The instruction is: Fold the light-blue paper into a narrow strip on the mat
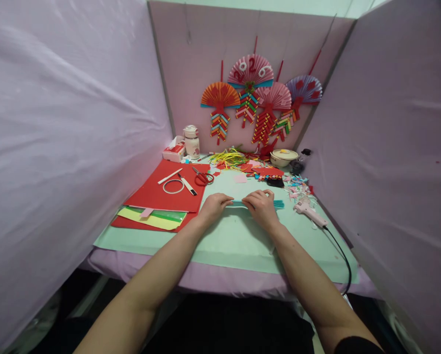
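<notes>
A narrow strip of folded blue paper [278,204] lies crosswise between my hands over the middle of the pale green table cover. My left hand [216,205] pinches its left end with the fingertips. Farther right, my right hand [260,205] has its fingers closed over the strip, and the layered folds stick out past it. Part of the paper is hidden under the right fingers. A small pink paper square [240,179] lies just beyond the hands.
Red sheets [150,196] at left carry scissors [203,178], a utility knife [188,186], a white pen [170,176] and a tape ring [173,186]. A glue gun [310,214] with a black cord lies right. Paper scraps, a lidded bowl [284,157] and a jug [191,142] stand behind; paper fans [250,73] hang above.
</notes>
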The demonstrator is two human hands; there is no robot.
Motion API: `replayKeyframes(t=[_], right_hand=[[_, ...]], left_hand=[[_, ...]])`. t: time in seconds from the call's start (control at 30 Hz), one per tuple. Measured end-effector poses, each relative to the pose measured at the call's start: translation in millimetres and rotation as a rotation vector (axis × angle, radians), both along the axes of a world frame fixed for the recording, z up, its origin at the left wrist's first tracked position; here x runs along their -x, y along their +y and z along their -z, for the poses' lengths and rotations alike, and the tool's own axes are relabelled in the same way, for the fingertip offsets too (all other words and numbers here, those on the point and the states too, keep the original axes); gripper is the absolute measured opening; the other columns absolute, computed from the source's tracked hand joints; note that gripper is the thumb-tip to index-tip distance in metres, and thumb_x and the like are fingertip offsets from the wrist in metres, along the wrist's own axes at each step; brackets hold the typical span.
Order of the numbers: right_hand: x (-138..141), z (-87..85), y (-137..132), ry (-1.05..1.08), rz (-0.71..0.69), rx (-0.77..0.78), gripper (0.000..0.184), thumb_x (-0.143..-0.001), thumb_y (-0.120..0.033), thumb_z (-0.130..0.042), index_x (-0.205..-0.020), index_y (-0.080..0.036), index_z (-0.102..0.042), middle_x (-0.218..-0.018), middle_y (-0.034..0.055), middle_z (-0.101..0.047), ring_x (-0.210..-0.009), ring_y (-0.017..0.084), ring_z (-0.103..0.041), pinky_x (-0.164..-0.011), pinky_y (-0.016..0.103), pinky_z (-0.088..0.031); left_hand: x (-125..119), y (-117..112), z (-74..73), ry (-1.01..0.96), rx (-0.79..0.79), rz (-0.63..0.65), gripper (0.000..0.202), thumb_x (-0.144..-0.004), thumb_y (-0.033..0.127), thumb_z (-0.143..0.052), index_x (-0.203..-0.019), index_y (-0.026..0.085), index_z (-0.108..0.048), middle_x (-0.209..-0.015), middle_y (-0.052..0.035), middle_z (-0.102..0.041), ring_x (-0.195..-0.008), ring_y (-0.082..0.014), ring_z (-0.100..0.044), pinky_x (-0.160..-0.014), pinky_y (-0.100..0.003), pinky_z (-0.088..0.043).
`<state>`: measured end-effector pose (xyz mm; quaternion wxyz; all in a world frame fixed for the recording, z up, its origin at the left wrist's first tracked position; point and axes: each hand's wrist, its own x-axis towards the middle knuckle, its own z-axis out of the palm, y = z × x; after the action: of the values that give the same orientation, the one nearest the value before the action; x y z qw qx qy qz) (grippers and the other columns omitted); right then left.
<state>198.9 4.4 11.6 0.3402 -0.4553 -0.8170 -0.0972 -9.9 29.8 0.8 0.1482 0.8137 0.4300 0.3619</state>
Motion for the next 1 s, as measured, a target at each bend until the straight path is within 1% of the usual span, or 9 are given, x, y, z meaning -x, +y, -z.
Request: replayKeyframes(t=[0.07, 0.17, 0.33, 0.43, 0.5, 0.63, 0.8, 0.9, 1.0], right_hand=[[0.0, -0.4, -0.2, -0.003, 0.0, -0.009, 0.027, -0.098, -0.031, -0.049, -0.083, -0.024, -0.07, -0.087, 0.0027, -0.073, -0.087, 0.018, -0.056, -0.093, 0.039, -0.02], [0.4, -1.0, -0.4, -0.002, 0.009, -0.024, 0.026, -0.097, -0.031, -0.05, -0.083, -0.023, -0.07, -0.088, 0.0021, -0.073, -0.087, 0.017, -0.056, -0.093, 0.039, -0.02], [5.0, -1.0, -1.1, 0.01, -0.001, -0.026, 0.023, -0.096, -0.038, -0.051, -0.097, -0.024, -0.07, -0.097, 0.0051, -0.073, -0.092, 0.019, -0.058, -0.092, 0.038, -0.022], [7.7, -1.0, -1.9, 0.022, -0.002, -0.026, 0.026, -0.097, -0.037, -0.05, -0.091, -0.024, -0.071, -0.093, 0.0043, -0.073, -0.089, 0.018, -0.058, -0.092, 0.038, -0.022], [8.1, -1.2, -2.5, 0.014, 0.004, -0.032, 0.029, -0.098, -0.037, -0.048, -0.086, -0.024, -0.071, -0.09, 0.0037, -0.073, -0.088, 0.017, -0.058, -0.093, 0.038, -0.022], [6.6, -1.1, -3.2, -0.021, 0.001, -0.041, 0.028, -0.098, -0.035, -0.049, -0.086, -0.024, -0.072, -0.089, 0.0028, -0.074, -0.089, 0.017, -0.058, -0.094, 0.039, -0.021], [5.9, -1.0, -3.8, -0.021, -0.022, -0.045, 0.029, -0.098, -0.036, -0.048, -0.086, -0.024, -0.071, -0.088, 0.0016, -0.073, -0.088, 0.016, -0.057, -0.094, 0.039, -0.02], [6.2, -1.1, -4.1, -0.013, -0.032, -0.049, 0.029, -0.099, -0.036, -0.047, -0.086, -0.024, -0.071, -0.087, 0.0009, -0.073, -0.088, 0.015, -0.057, -0.095, 0.039, -0.02], [6.8, -1.6, -4.3, -0.029, -0.023, -0.051, 0.028, -0.099, -0.035, -0.047, -0.087, -0.024, -0.071, -0.088, 0.0013, -0.074, -0.089, 0.016, -0.058, -0.095, 0.039, -0.019]], left_hand=[[-0.7, -0.5, 0.6, -0.016, -0.019, -0.009, 0.015, -0.088, 0.021, -0.064, -0.097, 0.021, -0.076, -0.092, -0.0048, -0.075, -0.085, -0.0182, -0.068, -0.08, -0.029, -0.051], [-1.8, -1.0, 1.2, -0.01, -0.096, -0.027, 0.013, -0.087, 0.02, -0.065, -0.096, 0.02, -0.075, -0.089, -0.0053, -0.075, -0.084, -0.018, -0.068, -0.079, -0.029, -0.051], [-2.9, -2.5, 2.0, 0.037, -0.259, -0.03, 0.012, -0.089, 0.02, -0.064, -0.095, 0.018, -0.074, -0.086, -0.0065, -0.074, -0.084, -0.0177, -0.067, -0.08, -0.031, -0.051], [-4.7, -6.2, 0.7, 0.07, -0.297, -0.003, 0.013, -0.09, 0.023, -0.063, -0.096, 0.019, -0.073, -0.087, -0.0062, -0.074, -0.085, -0.0177, -0.067, -0.083, -0.033, -0.051], [-6.3, -9.5, -1.1, 0.069, -0.294, 0.015, 0.015, -0.09, 0.026, -0.063, -0.1, 0.018, -0.072, -0.09, -0.0067, -0.074, -0.087, -0.0185, -0.067, -0.084, -0.034, -0.051], [-9.1, -13.7, -3.4, -0.017, -0.22, 0.032, 0.021, -0.09, 0.032, -0.063, -0.105, 0.019, -0.07, -0.097, -0.0074, -0.073, -0.092, -0.0196, -0.065, -0.085, -0.034, -0.051], [-10.5, -11.9, -2.0, -0.1, -0.106, 0.046, 0.015, -0.091, 0.029, -0.06, -0.093, 0.02, -0.073, -0.09, -0.0051, -0.074, -0.086, -0.0182, -0.066, -0.08, -0.031, -0.051], [-10.5, -11.4, -2.2, -0.118, -0.096, 0.038, 0.013, -0.09, 0.026, -0.062, -0.09, 0.019, -0.073, -0.089, -0.0048, -0.074, -0.084, -0.0178, -0.067, -0.079, -0.03, -0.051], [-10.5, -13.6, -4.1, -0.115, -0.118, 0.031, 0.013, -0.09, 0.026, -0.062, -0.089, 0.019, -0.074, -0.087, -0.0044, -0.074, -0.082, -0.0171, -0.067, -0.077, -0.029, -0.051]])
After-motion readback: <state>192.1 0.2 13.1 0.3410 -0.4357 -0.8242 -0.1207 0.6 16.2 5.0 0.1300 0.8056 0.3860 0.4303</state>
